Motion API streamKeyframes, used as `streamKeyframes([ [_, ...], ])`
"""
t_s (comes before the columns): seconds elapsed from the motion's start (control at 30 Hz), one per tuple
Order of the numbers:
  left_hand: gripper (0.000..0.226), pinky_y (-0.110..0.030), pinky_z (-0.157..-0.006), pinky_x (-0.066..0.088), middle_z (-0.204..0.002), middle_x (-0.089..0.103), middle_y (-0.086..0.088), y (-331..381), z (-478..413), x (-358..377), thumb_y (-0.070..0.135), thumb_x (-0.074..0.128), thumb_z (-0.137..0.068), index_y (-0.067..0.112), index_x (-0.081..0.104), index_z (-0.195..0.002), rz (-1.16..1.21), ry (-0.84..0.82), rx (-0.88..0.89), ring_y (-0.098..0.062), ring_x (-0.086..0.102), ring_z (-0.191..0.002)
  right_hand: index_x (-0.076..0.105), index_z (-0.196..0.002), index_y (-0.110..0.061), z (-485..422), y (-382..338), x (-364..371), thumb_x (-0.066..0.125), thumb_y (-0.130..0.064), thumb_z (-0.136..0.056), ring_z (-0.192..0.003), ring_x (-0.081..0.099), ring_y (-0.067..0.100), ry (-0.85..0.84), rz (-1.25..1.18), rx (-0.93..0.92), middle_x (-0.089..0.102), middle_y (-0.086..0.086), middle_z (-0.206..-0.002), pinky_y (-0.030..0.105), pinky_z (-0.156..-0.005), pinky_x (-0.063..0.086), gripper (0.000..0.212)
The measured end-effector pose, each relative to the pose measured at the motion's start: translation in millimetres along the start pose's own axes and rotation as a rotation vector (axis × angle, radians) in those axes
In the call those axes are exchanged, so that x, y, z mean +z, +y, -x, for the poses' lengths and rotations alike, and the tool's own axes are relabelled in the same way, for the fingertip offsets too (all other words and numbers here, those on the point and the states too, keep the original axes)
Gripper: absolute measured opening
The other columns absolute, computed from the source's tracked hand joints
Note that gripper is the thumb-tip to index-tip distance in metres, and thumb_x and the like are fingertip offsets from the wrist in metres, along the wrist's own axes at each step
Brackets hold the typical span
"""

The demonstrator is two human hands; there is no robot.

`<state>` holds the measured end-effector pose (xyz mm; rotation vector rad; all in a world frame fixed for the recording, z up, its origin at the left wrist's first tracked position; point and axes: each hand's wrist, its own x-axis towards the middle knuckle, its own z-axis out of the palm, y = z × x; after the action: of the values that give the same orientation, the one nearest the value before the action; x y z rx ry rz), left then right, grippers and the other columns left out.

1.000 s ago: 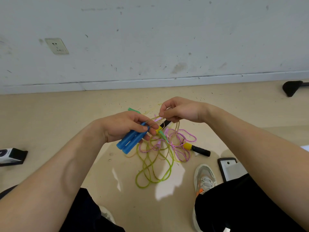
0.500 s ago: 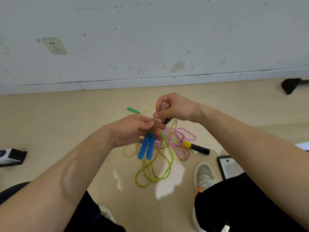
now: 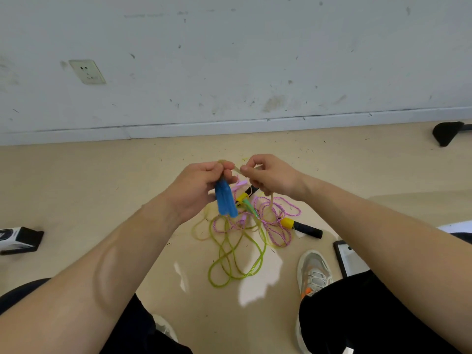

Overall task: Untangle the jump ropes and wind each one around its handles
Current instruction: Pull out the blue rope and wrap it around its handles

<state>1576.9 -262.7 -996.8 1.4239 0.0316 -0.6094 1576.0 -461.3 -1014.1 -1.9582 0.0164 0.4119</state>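
My left hand (image 3: 198, 186) grips two blue handles (image 3: 225, 200) together, pointing down. Their tan rope (image 3: 236, 169) runs from the top of that grip to my right hand (image 3: 273, 176), which pinches it just to the right. Below on the floor lies a tangle: a yellow-green rope (image 3: 229, 259), a pink braided rope (image 3: 279, 221), a green handle (image 3: 249, 204), a pink handle (image 3: 241, 185), and two black handles with yellow collars, one by my hands (image 3: 244, 196), one at the right (image 3: 302, 226).
I sit on a beige floor facing a white wall with a socket (image 3: 88, 72). A black-and-white box (image 3: 19, 240) lies left. My shoe (image 3: 314, 272) and a tablet (image 3: 348, 256) are right. A black object (image 3: 447, 132) lies far right.
The blue handles swung from slanting sideways to pointing down in my left hand. Both hands rose slightly, and my right hand shifted closer to the left, still pinching the tan rope.
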Motion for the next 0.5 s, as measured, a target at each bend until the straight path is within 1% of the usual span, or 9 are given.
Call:
streamKeyframes([
  [0.07, 0.026, -0.037, -0.087, 0.05, -0.083, 0.069, 0.004, -6, -3, 0, 0.009, 0.042, -0.106, 0.012, 0.068, -0.102, 0.0, 0.093, 0.026, -0.018, 0.062, -0.094, 0.057, -0.09, -0.013, 2, -3, 13, 0.053, -0.032, -0.102, -0.049, 0.043, 0.016, -0.028, 0.009, 0.018, 0.056, -0.004, -0.058, 0.025, -0.045, 0.039, 0.022],
  [0.13, 0.026, -0.032, -0.085, 0.049, -0.089, 0.074, 0.008, -11, -5, 1, 0.011, 0.044, -0.106, 0.014, 0.07, -0.101, -0.025, 0.157, 0.045, -0.013, 0.063, -0.094, 0.057, -0.094, -0.014, 4, -6, 25, 0.052, -0.032, -0.102, -0.046, 0.044, 0.014, -0.034, 0.015, 0.029, 0.056, -0.004, -0.059, 0.025, -0.044, 0.04, 0.02],
  [0.27, 0.028, -0.03, -0.087, 0.051, -0.104, 0.074, 0.014, -17, -6, 2, 0.013, 0.051, -0.104, 0.015, 0.076, -0.093, -0.099, 0.259, 0.121, -0.007, 0.066, -0.095, 0.062, -0.099, -0.015, 6, -11, 37, 0.052, -0.031, -0.1, -0.048, 0.048, 0.018, -0.009, -0.029, 0.033, 0.054, -0.001, -0.056, 0.03, -0.051, 0.049, 0.019],
  [0.3, 0.027, -0.029, -0.088, 0.052, -0.111, 0.072, 0.011, -18, -6, 2, 0.013, 0.052, -0.103, 0.016, 0.077, -0.093, -0.112, 0.281, 0.146, -0.008, 0.066, -0.098, 0.064, -0.1, -0.014, 7, -12, 37, 0.052, -0.029, -0.1, -0.048, 0.048, 0.018, -0.014, -0.064, 0.051, 0.055, -0.001, -0.056, 0.031, -0.053, 0.049, 0.019],
  [0.37, 0.026, -0.03, -0.091, 0.053, -0.121, 0.07, 0.005, -19, -7, 2, 0.012, 0.054, -0.102, 0.02, 0.077, -0.092, -0.127, 0.328, 0.179, -0.012, 0.066, -0.106, 0.068, -0.102, -0.01, 10, -16, 36, 0.05, -0.023, -0.1, -0.047, 0.048, 0.017, -0.035, -0.166, 0.103, 0.058, 0.0, -0.058, 0.028, -0.051, 0.049, 0.022],
  [0.43, 0.027, -0.036, -0.097, 0.053, -0.121, 0.071, 0.003, -19, -7, 0, 0.012, 0.056, -0.101, 0.026, 0.076, -0.089, -0.13, 0.354, 0.194, -0.019, 0.067, -0.111, 0.068, -0.102, -0.005, 14, -20, 35, 0.049, -0.018, -0.1, -0.048, 0.049, 0.017, -0.061, -0.273, 0.144, 0.063, 0.003, -0.062, 0.025, -0.05, 0.049, 0.023],
  [0.5, 0.024, -0.041, -0.099, 0.054, -0.118, 0.073, 0.003, -19, -8, 0, 0.011, 0.058, -0.1, 0.026, 0.075, -0.092, -0.117, 0.367, 0.197, -0.024, 0.068, -0.11, 0.068, -0.105, -0.003, 17, -23, 36, 0.048, -0.019, -0.102, -0.051, 0.053, 0.017, -0.079, -0.344, 0.151, 0.069, 0.005, -0.07, 0.026, -0.052, 0.05, 0.025],
])
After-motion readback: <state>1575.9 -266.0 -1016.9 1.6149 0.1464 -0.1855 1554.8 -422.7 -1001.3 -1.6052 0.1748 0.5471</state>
